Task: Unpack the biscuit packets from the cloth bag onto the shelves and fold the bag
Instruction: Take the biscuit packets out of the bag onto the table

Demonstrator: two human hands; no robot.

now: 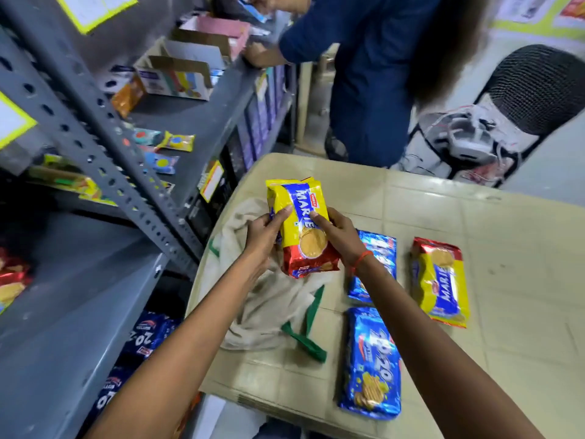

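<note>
Covering far blue packet (378, 267), right hand (340, 236)

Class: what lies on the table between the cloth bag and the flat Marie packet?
Two blue 20-20 packets, seen in the head view.

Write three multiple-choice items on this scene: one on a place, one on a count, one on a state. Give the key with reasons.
1. Where does the cloth bag lie?
A. On the table, below the held packet
B. On a shelf
C. On the chair

2. How many blue 20-20 packets lie on the table?
A. One
B. Two
C. Four

3. How is the Marie packet above the bag held?
A. By the left hand alone
B. By both hands
C. By no hand

Key: 1 A, the bag is crumpled on the table's left part. 2 B, one lies behind the right hand, one nearer. 3 B, fingers of both hands grip its sides.
</note>
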